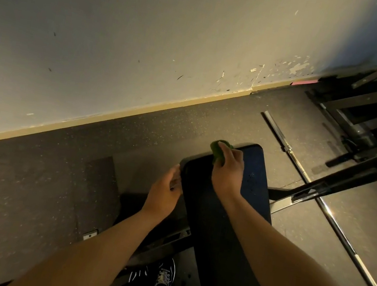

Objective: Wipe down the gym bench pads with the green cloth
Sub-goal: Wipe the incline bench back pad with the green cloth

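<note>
A long black bench pad [245, 198] runs from the bottom of the view up to a rounded far end. My right hand [227, 172] grips a bunched green cloth [217, 151] and holds it against the pad near that far end. My left hand [166, 193] holds the pad's left edge, with its fingers curled around the rim. Both forearms reach in from the bottom of the view.
A chrome barbell [303, 173] lies on the speckled rubber floor to the right of the bench. A black metal rack frame [362, 153] fills the upper right. The wall and its baseboard [112, 114] run behind the bench. A striped shoe [165, 275] shows beneath the bench's steel frame.
</note>
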`<control>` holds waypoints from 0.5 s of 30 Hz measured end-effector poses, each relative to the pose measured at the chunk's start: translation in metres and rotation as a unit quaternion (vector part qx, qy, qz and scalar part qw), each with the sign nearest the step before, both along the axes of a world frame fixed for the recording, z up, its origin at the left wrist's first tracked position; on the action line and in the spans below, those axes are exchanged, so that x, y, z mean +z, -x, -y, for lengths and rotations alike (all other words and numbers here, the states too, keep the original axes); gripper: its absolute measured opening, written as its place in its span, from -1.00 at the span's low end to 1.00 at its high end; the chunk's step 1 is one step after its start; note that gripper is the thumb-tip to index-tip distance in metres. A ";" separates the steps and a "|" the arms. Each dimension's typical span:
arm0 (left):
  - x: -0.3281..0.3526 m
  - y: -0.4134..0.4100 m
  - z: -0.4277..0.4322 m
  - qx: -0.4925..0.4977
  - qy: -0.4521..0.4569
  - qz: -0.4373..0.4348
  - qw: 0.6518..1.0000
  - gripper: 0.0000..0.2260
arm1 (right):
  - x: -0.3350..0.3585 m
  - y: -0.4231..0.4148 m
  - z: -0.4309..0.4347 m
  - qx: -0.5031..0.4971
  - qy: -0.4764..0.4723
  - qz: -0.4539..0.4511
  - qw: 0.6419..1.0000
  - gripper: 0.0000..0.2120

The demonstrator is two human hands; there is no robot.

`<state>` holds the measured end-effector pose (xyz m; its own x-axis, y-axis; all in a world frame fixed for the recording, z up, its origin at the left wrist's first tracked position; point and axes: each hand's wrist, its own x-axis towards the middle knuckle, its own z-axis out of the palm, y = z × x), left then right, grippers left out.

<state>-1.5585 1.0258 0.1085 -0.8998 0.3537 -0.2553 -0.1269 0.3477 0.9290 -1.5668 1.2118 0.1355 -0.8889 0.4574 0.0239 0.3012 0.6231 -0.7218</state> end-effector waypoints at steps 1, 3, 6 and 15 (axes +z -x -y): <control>0.002 0.000 0.002 -0.004 -0.002 0.008 1.000 -0.50 | 0.001 0.001 0.003 0.004 0.002 0.013 1.000 -0.58; 0.005 0.000 0.006 -0.006 -0.007 0.017 1.000 -0.50 | -0.001 -0.002 0.016 0.030 -0.022 0.020 0.999 -0.59; 0.006 -0.002 0.010 0.007 -0.024 0.038 0.999 -0.48 | -0.010 -0.013 0.044 0.060 -0.068 0.007 0.996 -0.59; 0.013 0.004 0.004 0.107 -0.180 0.297 0.932 -0.60 | -0.020 -0.038 0.090 0.148 -0.104 0.099 0.978 -0.45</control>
<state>-1.5625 1.0220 0.1216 -0.6977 0.3416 -0.6297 -0.6859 -0.0649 0.7248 -1.5287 1.1222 0.1154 -0.9783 0.1831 -0.0969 0.2067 0.8317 -0.5153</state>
